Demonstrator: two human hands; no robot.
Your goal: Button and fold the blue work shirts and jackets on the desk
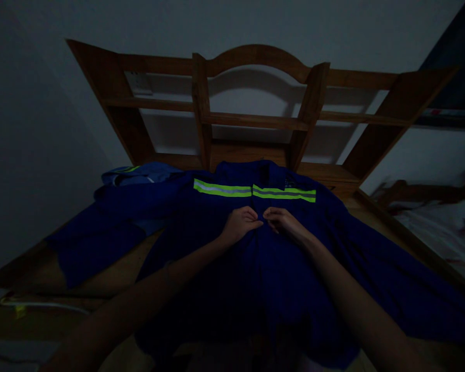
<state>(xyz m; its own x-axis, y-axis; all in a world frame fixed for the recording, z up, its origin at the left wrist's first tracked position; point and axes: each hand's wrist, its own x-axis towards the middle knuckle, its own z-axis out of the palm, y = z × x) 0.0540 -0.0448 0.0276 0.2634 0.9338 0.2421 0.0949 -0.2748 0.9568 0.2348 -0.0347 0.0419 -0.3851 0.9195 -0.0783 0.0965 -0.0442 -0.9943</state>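
A dark blue work jacket (225, 268) lies spread out on the wooden desk, collar toward the back and sleeves out to both sides. A yellow-green and silver reflective strip (222, 188) crosses its chest. My left hand (240, 223) pinches the front opening just below that strip, fingers closed on the cloth edge. Facing it across the opening, my right hand (281, 219) is closed in a pinch on the other front edge. Any button or fastener between the fingertips is too dark and small to make out.
Behind the jacket stands a wooden shelf unit (256, 121) against the wall. Another blue garment with a reflective strip (151, 170) lies folded at the back left. A pale cable (46, 304) runs along the lower left. White cloth (442, 222) lies beyond the desk's right edge.
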